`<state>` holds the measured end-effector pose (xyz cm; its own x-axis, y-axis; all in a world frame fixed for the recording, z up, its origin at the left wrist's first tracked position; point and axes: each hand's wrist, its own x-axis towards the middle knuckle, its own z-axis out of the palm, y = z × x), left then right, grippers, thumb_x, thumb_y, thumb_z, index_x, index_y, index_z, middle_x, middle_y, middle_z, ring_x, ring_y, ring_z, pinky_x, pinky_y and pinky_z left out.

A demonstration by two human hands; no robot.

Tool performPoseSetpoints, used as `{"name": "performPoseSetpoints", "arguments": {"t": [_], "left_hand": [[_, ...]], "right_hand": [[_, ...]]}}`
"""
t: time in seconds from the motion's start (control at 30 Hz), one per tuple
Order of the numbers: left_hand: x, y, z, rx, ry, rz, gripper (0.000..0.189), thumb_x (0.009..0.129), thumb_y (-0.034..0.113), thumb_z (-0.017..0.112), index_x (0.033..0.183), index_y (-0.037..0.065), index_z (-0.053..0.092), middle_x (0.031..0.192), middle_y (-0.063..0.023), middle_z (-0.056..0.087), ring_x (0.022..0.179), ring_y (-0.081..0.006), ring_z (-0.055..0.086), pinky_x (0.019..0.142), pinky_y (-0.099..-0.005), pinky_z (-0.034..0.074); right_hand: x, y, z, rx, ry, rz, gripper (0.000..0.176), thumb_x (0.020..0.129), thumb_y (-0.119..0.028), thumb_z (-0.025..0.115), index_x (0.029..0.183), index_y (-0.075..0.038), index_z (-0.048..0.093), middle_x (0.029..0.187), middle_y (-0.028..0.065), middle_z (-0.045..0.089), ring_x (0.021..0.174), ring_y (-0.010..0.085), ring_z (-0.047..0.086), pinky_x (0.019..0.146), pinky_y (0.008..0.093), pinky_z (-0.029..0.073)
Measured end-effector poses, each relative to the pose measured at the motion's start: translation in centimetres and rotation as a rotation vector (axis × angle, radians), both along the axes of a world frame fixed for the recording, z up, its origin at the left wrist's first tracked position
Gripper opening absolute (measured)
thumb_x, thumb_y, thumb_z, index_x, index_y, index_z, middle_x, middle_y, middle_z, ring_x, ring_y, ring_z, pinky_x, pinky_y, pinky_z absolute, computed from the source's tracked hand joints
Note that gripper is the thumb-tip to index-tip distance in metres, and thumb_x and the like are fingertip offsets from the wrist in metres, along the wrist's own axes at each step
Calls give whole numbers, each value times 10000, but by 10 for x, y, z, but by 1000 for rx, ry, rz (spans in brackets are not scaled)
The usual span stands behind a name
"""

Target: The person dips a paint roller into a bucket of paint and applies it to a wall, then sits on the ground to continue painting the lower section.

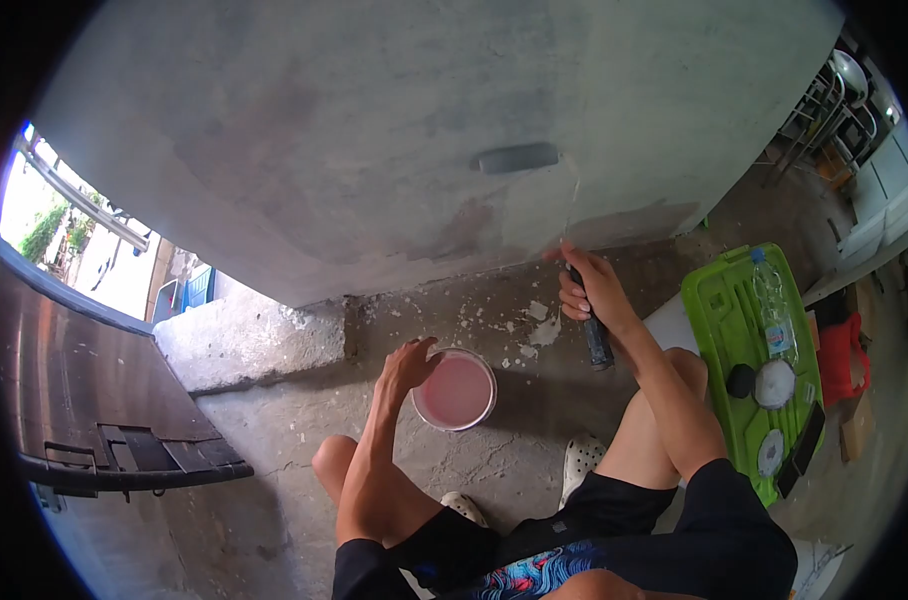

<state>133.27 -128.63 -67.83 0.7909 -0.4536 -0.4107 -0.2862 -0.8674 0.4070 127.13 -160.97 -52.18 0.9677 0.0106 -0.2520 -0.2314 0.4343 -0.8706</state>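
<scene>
My right hand (596, 290) is closed around the dark handle of a paint roller (598, 345). Its grey roller sleeve (517, 158) lies against the wall (374, 140), above and left of the hand, joined by a thin rod. My left hand (408, 364) is at the left rim of a round bucket (493, 398), with bent fingers gripping the edge. Inside the bucket is pale pink liquid (454, 390). The bucket stands upright on the concrete floor between my knees and the wall.
To my right, a green plastic lid (714, 310) carries a clear bottle (771, 300), a black round item (741, 381) and a white round container (774, 384). Left are a concrete step (249, 340) and a brown metal door (84, 370). White flakes dot the floor along the wall.
</scene>
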Motion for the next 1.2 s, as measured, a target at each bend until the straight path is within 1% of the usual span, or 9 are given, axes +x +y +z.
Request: {"name": "performPoseSetpoints", "arguments": {"t": [0.13,0.37,0.43,0.67,0.83,0.93,1.07,1.13,1.2], "left_hand": [[-2,-7,4,32,-13,-17,469,904,411,576,1299,159,563,1154,-160,647,1081,-351,611,874,-478,506],[-1,-12,2,18,-50,-55,475,915,432,565,1301,156,556,1144,-167,649,1064,-349,620,856,-476,509],[-2,-13,5,11,-65,-56,473,915,428,567,1301,154,556,1141,-167,650,1064,-350,619,854,-474,510],[-10,-3,8,-25,-84,-44,448,915,401,569,1287,149,569,1148,-165,646,1068,-349,613,857,-466,509],[-13,2,9,-7,-68,-49,472,901,399,580,1292,136,564,1222,-161,617,1101,-355,600,882,-475,505],[-13,1,16,-11,-61,-32,470,899,405,580,1289,143,568,1227,-161,614,1102,-354,599,885,-474,503],[-12,10,15,-17,12,-2,471,899,420,575,1287,152,570,1220,-164,617,1102,-355,599,893,-472,499],[-9,16,11,-13,5,-5,475,899,424,573,1287,150,569,1213,-165,620,1100,-357,600,894,-472,498],[-8,16,10,-15,3,-12,478,900,429,571,1286,148,569,1206,-167,623,1097,-358,600,895,-472,497]], "right_hand": [[4,-2,-26,17,130,5,452,935,-450,600,1074,-20,583,557,-68,308,421,31,304,389,222,269],[3,0,-28,54,155,-7,420,954,-409,585,1085,-10,574,552,-81,307,436,9,312,393,194,267],[8,1,-36,170,203,-19,409,942,-399,608,1067,-12,569,556,-87,307,449,11,315,411,193,281],[25,8,-77,203,273,-59,397,920,-370,646,1040,-2,557,574,-77,343,469,19,336,434,192,298],[48,6,-140,399,402,-163,336,936,-265,634,1026,40,525,585,-55,421,486,39,403,448,188,361],[53,3,-157,353,408,-147,315,942,-233,622,1015,52,508,585,-47,434,493,38,416,442,193,379],[54,14,-123,413,418,-218,309,941,-236,620,1001,46,508,580,-45,417,488,36,412,429,196,377],[47,19,-89,376,370,-193,318,958,-261,582,976,48,506,582,-17,408,461,68,384,431,225,357],[38,22,-67,356,340,-175,329,944,-277,608,994,34,515,578,-40,390,459,49,378,416,210,336]]}}
